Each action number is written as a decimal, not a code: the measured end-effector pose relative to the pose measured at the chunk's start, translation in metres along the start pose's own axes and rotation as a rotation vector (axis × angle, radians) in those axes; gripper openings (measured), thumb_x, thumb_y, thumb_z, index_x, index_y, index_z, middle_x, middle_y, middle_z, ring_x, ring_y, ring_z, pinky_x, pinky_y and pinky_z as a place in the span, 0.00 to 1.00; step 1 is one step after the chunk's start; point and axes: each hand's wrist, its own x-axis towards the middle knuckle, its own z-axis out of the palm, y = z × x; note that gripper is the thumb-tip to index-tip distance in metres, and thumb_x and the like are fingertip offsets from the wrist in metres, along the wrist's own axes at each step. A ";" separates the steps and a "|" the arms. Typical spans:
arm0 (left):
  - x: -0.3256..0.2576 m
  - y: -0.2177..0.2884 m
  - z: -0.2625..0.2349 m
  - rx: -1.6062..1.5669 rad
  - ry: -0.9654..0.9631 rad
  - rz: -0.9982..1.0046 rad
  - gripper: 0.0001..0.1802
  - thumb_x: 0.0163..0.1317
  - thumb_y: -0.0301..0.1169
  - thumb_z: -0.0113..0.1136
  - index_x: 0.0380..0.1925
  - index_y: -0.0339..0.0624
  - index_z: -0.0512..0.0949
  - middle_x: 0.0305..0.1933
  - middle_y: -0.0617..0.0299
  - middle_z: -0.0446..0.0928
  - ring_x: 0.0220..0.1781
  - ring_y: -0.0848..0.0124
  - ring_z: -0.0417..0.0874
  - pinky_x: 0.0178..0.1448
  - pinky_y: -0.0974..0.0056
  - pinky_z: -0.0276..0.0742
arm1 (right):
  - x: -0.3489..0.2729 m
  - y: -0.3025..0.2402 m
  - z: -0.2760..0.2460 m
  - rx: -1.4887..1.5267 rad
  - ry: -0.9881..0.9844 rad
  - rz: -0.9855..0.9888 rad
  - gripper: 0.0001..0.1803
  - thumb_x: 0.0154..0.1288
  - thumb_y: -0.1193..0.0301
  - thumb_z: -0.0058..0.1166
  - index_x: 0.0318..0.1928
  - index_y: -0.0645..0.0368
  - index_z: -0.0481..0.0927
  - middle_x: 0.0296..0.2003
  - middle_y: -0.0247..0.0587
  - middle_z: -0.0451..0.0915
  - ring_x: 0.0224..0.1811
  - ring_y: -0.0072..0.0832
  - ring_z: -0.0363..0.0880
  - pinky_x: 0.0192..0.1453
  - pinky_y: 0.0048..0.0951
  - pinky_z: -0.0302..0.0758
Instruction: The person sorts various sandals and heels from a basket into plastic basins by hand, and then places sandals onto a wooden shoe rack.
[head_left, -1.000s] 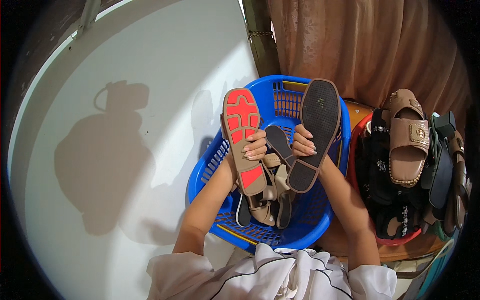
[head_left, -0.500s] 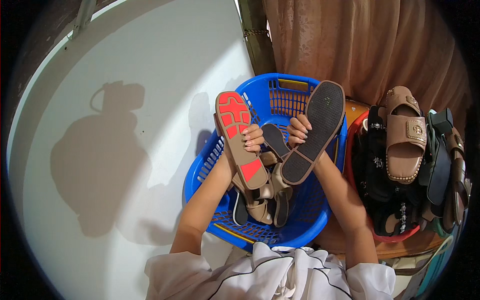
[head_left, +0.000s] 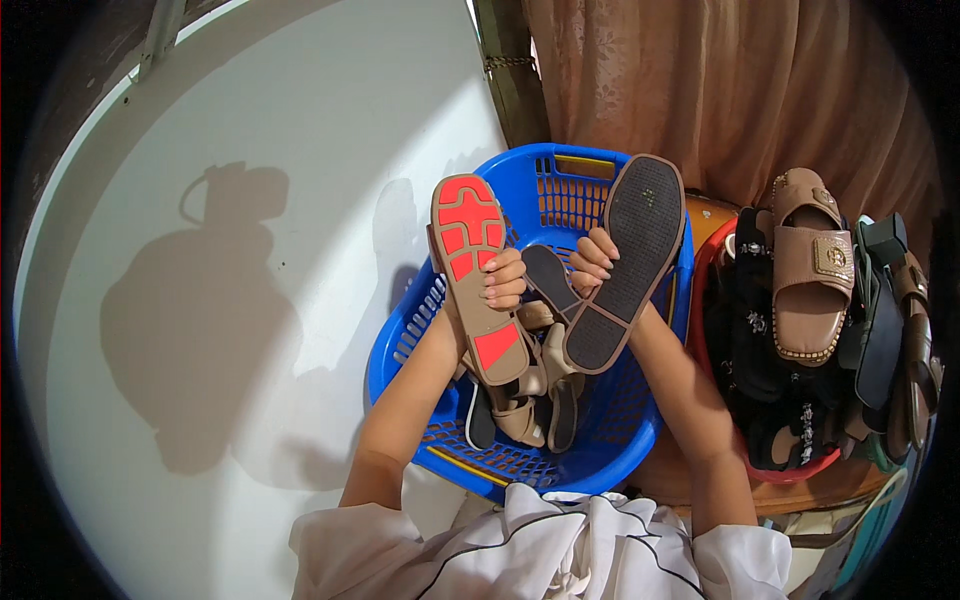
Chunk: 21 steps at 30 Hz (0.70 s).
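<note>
My left hand (head_left: 504,280) is closed round a sandal with a tan sole and red patches (head_left: 468,215), its underside turned up toward me. A second sandal, with a black textured sole and brown rim (head_left: 647,215), is gripped by my right hand (head_left: 594,262), also sole side up. Both are raised above a blue plastic basket (head_left: 640,440); their uppers are hidden. Inside the basket lie several beige sandals (head_left: 522,424), and a dark-soled one (head_left: 545,272) leans beside my right fingers.
To the right, a red basin (head_left: 790,474) overflows with black sandals and a tan slide (head_left: 808,270) on top. It stands on a wooden surface (head_left: 670,470). A brown curtain (head_left: 700,90) hangs behind; a white wall panel (head_left: 330,110) is at the left.
Both held sandals have shifted very slightly, the left one tilting a little more upright. My grip on each stays the same.
</note>
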 end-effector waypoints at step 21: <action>0.001 0.000 -0.001 0.029 -0.061 -0.096 0.12 0.61 0.32 0.41 0.19 0.43 0.61 0.17 0.63 0.59 0.18 0.72 0.64 0.23 0.70 0.64 | 0.000 0.001 -0.006 -0.007 -0.043 0.184 0.14 0.59 0.64 0.44 0.21 0.57 0.61 0.19 0.32 0.55 0.23 0.19 0.55 0.19 0.15 0.61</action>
